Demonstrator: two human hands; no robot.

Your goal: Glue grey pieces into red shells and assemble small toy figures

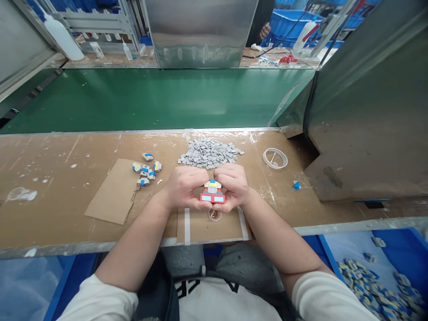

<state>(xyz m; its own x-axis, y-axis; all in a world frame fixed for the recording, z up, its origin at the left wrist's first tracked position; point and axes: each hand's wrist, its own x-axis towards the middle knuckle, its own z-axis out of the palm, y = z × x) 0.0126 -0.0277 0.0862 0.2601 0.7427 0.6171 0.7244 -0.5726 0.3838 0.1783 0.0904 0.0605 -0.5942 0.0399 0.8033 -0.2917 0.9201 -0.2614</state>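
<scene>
My left hand [187, 186] and my right hand [233, 186] are closed around the two sides of a small plastic toy part [212, 198]. Its lower part is red with two light-blue panels; a grey, yellow and blue section sits on top. Fingers cover its sides. Just below it, a small round dish [214, 215] with something reddish-brown inside rests on a taped cardboard sheet [230, 225]. Beyond my hands lies a heap of small grey plastic pieces [210, 152]. Several grey, yellow and blue toy parts [144, 170] are grouped to the left.
Loose cardboard [112, 191] lies at left. To the right are a white ring [274, 158] and a blue scrap [296, 185]. A green conveyor belt [167, 98] runs behind the bench. A blue bin [394, 245] holds many parts. Across the belt, another person's hand [265, 31] shows.
</scene>
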